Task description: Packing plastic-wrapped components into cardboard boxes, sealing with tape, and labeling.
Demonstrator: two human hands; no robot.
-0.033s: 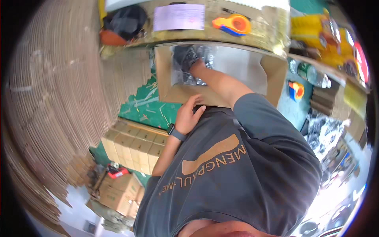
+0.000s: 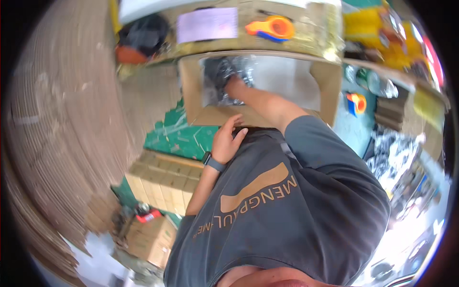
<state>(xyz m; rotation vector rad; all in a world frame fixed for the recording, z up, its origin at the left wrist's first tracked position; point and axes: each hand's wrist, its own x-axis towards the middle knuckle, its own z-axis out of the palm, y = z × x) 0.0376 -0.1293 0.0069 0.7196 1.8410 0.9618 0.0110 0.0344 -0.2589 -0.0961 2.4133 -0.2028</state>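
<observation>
An open cardboard box stands in front of me, with a whitish lining or sheet inside. At its left end lies a dark item in clear, shiny plastic wrapping. My right hand reaches into the box and touches this wrapping; its fingers are hidden among the shiny folds. At the near wall, my left hand has its fingers stretched and thumb apart, fingertips against the box's near edge, holding nothing. A dark watch is on the left wrist.
Beyond the box, a shelf carries an orange tape dispenser and a pale purple sheet. Stacked flat cardboard fills the left. Small cartons stand lower left. Another tape dispenser lies at right.
The whole view has shifted slightly, so the box and shelf appear a little further left. My right hand remains at the plastic wrapping, my left at the near edge.
</observation>
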